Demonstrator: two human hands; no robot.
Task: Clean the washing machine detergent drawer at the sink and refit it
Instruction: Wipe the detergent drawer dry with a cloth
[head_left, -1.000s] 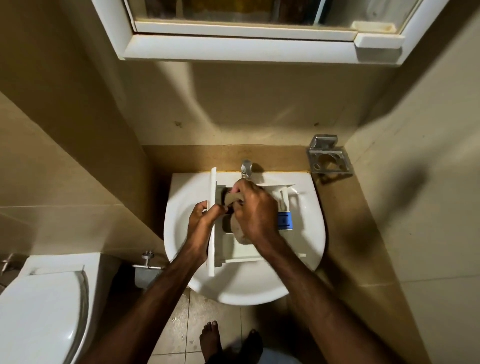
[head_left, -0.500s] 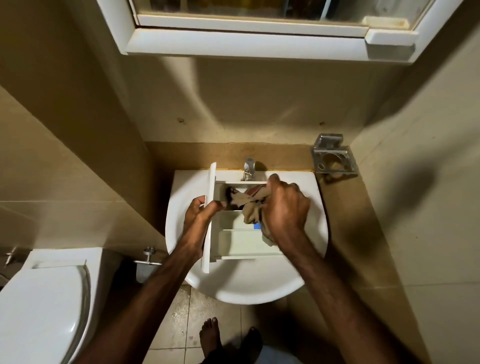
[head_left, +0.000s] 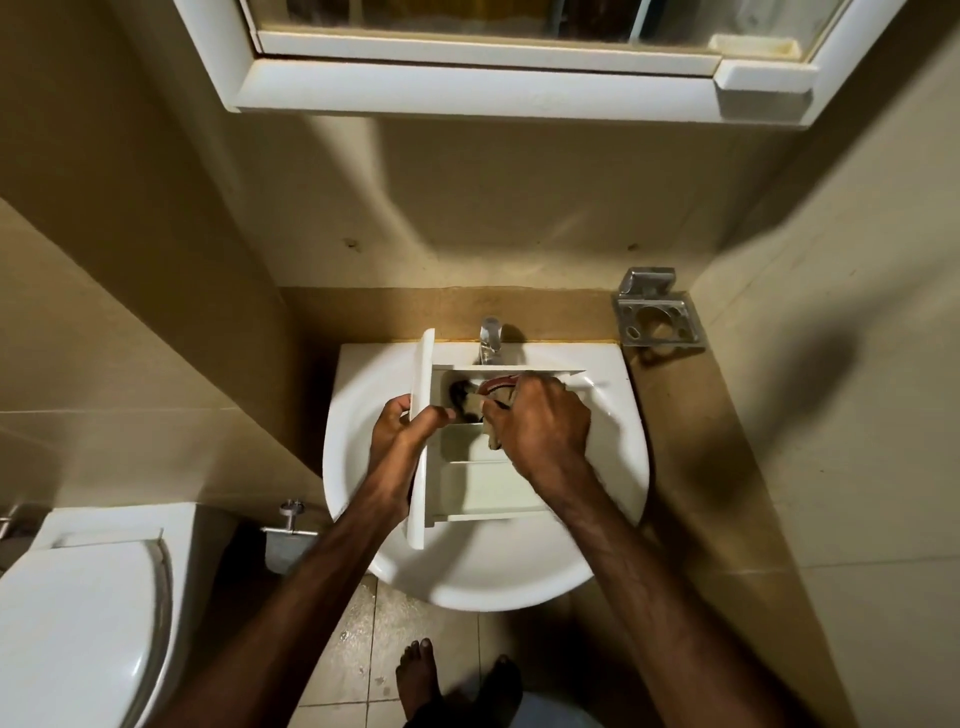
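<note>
1. The right hand (head_left: 545, 421) is clenched round a crumpled cloth (head_left: 491, 410), pressing it into the far compartment of the detergent drawer (head_left: 488, 483); beige, red and dark folds show by the knuckles.
2. The left hand (head_left: 402, 431) grasps the drawer's white front panel (head_left: 422, 441), thumb curled over its inner face, fingers wrapped behind it at nine o'clock.
3. The drawer lies across the basin of the sink (head_left: 358, 415), front panel standing on edge toward nine o'clock, its open compartments running toward three o'clock. The near compartments show bare and pale.
4. The tap (head_left: 490, 340) stands at twelve o'clock, just beyond the drawer's far wall; whether water runs cannot be told.
5. A metal holder (head_left: 657, 317) is fixed to the wall at two o'clock from the sink, apart from it.
6. A toilet (head_left: 78, 597) with closed lid sits at eight o'clock, a small valve (head_left: 291, 514) between it and the sink.
7. A white cabinet (head_left: 493, 67) hangs overhead at twelve o'clock.
8. Bare feet (head_left: 421, 675) rest on the tiled floor (head_left: 358, 649) at six o'clock.
</note>
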